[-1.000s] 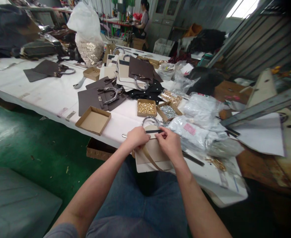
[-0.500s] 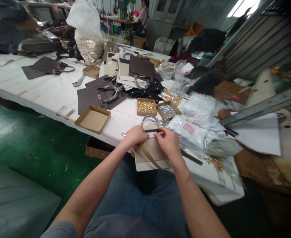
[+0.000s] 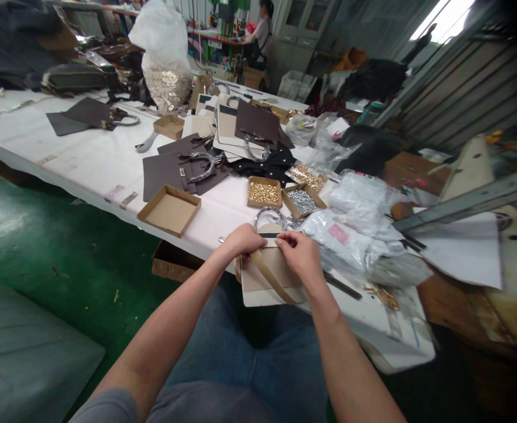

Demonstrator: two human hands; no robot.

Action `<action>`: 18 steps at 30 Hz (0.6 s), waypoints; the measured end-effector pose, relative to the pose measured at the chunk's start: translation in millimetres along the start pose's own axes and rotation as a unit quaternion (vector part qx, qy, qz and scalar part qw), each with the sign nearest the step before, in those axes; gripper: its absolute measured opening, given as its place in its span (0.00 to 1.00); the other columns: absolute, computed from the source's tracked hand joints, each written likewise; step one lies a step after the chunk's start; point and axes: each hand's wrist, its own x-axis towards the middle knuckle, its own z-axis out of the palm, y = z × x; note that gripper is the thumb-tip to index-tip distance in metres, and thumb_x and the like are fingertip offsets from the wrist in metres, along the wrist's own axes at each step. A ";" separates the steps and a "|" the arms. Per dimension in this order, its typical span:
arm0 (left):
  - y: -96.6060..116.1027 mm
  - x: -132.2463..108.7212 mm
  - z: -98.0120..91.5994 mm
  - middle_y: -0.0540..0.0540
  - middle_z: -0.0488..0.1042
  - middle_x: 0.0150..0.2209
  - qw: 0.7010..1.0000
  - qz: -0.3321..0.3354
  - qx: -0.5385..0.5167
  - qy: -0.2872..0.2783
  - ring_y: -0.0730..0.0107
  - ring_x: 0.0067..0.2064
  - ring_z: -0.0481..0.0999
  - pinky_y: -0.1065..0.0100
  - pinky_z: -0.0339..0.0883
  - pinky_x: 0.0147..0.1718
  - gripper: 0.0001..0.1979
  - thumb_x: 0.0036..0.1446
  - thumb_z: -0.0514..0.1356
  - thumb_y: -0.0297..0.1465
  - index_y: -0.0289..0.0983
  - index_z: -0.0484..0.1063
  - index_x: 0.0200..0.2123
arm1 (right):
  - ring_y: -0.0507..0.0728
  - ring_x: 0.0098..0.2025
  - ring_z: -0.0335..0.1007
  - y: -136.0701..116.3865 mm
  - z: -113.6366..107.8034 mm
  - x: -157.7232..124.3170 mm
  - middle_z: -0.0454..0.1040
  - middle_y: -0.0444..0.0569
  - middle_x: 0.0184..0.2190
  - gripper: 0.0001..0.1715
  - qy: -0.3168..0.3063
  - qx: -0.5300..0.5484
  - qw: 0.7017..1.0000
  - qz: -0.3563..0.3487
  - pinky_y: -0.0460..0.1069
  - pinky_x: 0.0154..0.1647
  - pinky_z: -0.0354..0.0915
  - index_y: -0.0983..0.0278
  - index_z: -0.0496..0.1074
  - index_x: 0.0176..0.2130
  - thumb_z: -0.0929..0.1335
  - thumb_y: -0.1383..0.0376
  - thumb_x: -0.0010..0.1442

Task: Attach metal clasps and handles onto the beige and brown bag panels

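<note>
A beige bag panel (image 3: 271,276) with a tan strap (image 3: 269,279) and a plastic-wrapped curved handle (image 3: 268,212) lies at the near edge of the white table (image 3: 86,161). My left hand (image 3: 242,242) is closed on the panel's top left, fingers curled over the strap's end. My right hand (image 3: 300,254) pinches the panel's top edge at a dark strip (image 3: 268,235). Both hands touch the panel.
Behind it are small cardboard trays of gold studs (image 3: 262,192) and silver studs (image 3: 301,201), an empty tray (image 3: 169,210), brown bag panels (image 3: 183,169), plastic-wrapped bundles (image 3: 351,235) at right, and a clear sack of metal parts (image 3: 164,59). A person works at the far table.
The view shifted slightly. My hands stay on the beige panel, and the tan strap's end has risen a little under my left hand.
</note>
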 end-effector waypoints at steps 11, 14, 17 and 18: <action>0.0 0.2 2.1 0.36 0.84 0.27 0.993 0.024 0.102 0.048 0.54 0.30 0.84 0.64 0.72 0.32 0.14 0.61 0.65 0.38 0.34 0.85 0.32 | 0.62 0.35 0.81 -15.5 1.0 0.1 0.87 0.47 0.33 0.11 -0.029 -0.060 0.998 0.006 0.54 0.36 0.66 0.52 0.89 0.38 0.77 0.51 0.64; -1.4 -0.6 -0.2 0.36 0.84 0.29 0.991 0.035 0.122 0.044 0.54 0.32 0.85 0.64 0.73 0.34 0.16 0.64 0.63 0.39 0.34 0.86 0.33 | 0.61 0.35 0.82 -14.5 -1.3 3.2 0.88 0.46 0.33 0.09 -0.054 -0.056 0.997 0.002 0.53 0.35 0.67 0.53 0.88 0.38 0.78 0.52 0.63; 1.4 -8.2 2.8 0.36 0.86 0.33 0.985 0.042 0.159 0.050 0.51 0.38 0.87 0.63 0.75 0.38 0.18 0.67 0.63 0.41 0.36 0.87 0.34 | 0.61 0.36 0.84 -12.0 -3.3 6.5 0.89 0.47 0.34 0.11 -0.074 -0.037 0.996 0.020 0.52 0.37 0.69 0.54 0.89 0.38 0.78 0.52 0.61; 3.8 -12.8 6.5 0.35 0.87 0.36 0.979 0.047 0.181 0.076 0.49 0.41 0.88 0.62 0.75 0.40 0.18 0.69 0.63 0.42 0.36 0.87 0.36 | 0.62 0.36 0.84 -11.1 -3.5 7.3 0.89 0.47 0.34 0.11 -0.075 -0.032 0.996 0.026 0.52 0.37 0.70 0.54 0.90 0.37 0.78 0.51 0.61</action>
